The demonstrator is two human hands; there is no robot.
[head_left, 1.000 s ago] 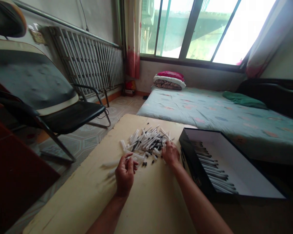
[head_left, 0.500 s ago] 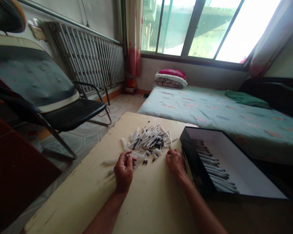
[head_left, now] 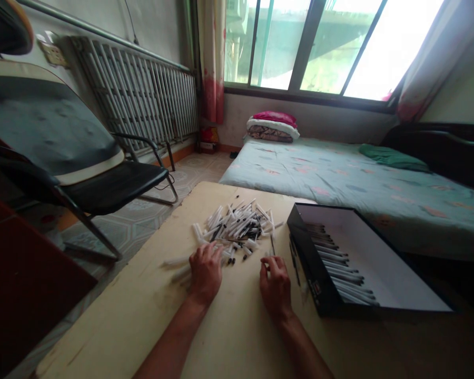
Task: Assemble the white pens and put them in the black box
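Observation:
My left hand [head_left: 206, 267] is palm down at the near left edge of a pile of pen parts [head_left: 240, 221], its fingers curled down among white tubes; what they hold is hidden. To the right, my right hand [head_left: 275, 284] is closed near the table surface, and a thin dark pen refill [head_left: 272, 243] sticks up past its fingertips. The pile mixes white pen barrels, dark refills and small black caps [head_left: 231, 261]. More white tubes [head_left: 177, 261] lie left of my left hand, partly blurred.
A black box [head_left: 383, 252] with a white inside stands right of my right hand, with a row of pens [head_left: 339, 263] in it. Dark thin sticks [head_left: 295, 260] lie along its left side. Beyond the cream table [head_left: 237, 326] are a bed [head_left: 319, 168] and a folding chair [head_left: 114, 179].
My left hand has turned from a raised pinch to palm down over the tubes. My right hand has drawn back slightly toward me, and the dark refill now shows above its fingers.

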